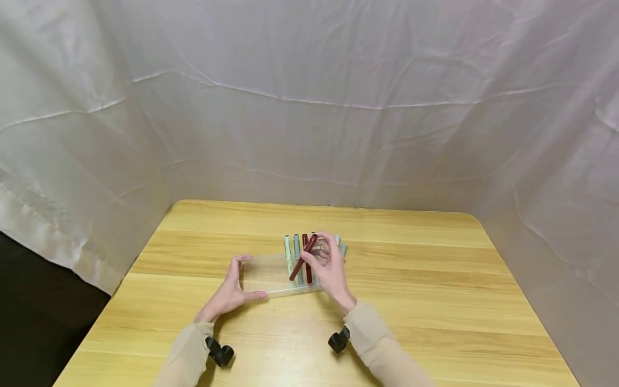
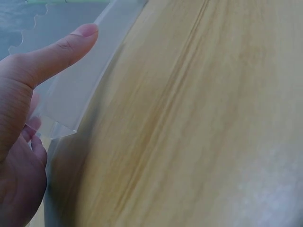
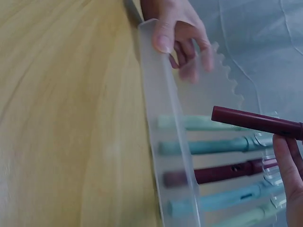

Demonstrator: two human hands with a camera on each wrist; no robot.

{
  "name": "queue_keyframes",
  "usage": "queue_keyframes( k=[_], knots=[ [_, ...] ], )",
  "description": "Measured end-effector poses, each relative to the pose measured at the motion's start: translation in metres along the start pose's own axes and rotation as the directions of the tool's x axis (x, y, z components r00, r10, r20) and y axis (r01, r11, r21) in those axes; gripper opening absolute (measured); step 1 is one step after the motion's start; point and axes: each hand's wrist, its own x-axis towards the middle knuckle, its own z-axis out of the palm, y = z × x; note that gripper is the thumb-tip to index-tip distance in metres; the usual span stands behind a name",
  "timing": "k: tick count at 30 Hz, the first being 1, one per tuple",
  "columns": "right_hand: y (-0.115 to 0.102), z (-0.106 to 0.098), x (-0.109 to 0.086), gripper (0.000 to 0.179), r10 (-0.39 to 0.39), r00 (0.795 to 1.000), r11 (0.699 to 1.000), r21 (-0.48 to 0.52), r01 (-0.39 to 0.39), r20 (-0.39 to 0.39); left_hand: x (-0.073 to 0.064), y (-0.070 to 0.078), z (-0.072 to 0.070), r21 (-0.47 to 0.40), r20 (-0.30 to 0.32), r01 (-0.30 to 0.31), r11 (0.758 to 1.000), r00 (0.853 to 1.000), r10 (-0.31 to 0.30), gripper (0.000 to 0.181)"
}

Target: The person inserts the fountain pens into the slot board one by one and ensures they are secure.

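Note:
A clear plastic pen tray lies on the table, its left part bare. My left hand grips its left end, thumb along the front wall and fingers towards the back. My right hand pinches a dark red pen, slanted above the tray. Below it in the right wrist view, several pens lie side by side in the tray: a mint green pen, a teal pen, another dark red pen, a light blue pen and a pale green pen. In the head view my right hand partly covers the row.
The tray stands on a wood-grain table. Pale fabric curtains hang behind the table and along both sides. A dark area shows beyond the table's left edge. Small black wrist cameras sit at both sleeves.

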Motion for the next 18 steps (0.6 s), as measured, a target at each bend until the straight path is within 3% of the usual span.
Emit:
queue_keyframes(
  k=[5, 10, 18],
  knots=[
    [0.0, 0.012, -0.003, 0.048, -0.03, 0.999, 0.995, -0.094, 0.033, 0.04, -0.001, 0.001, 0.001, 0.026, -0.028, -0.002, 1.0, 1.0, 0.003, 0.103],
    [0.002, 0.021, -0.005, 0.048, -0.051, 0.995, 0.99, -0.124, 0.061, 0.087, -0.001, 0.002, 0.002, 0.059, -0.057, -0.003, 0.998, 0.998, 0.006, 0.103],
    [0.005, 0.026, -0.009, 0.051, -0.059, 0.989, 0.968, -0.234, 0.089, 0.133, -0.001, 0.002, 0.005, 0.021, -0.071, -0.006, 1.0, 0.997, 0.007, 0.103]
  ],
)
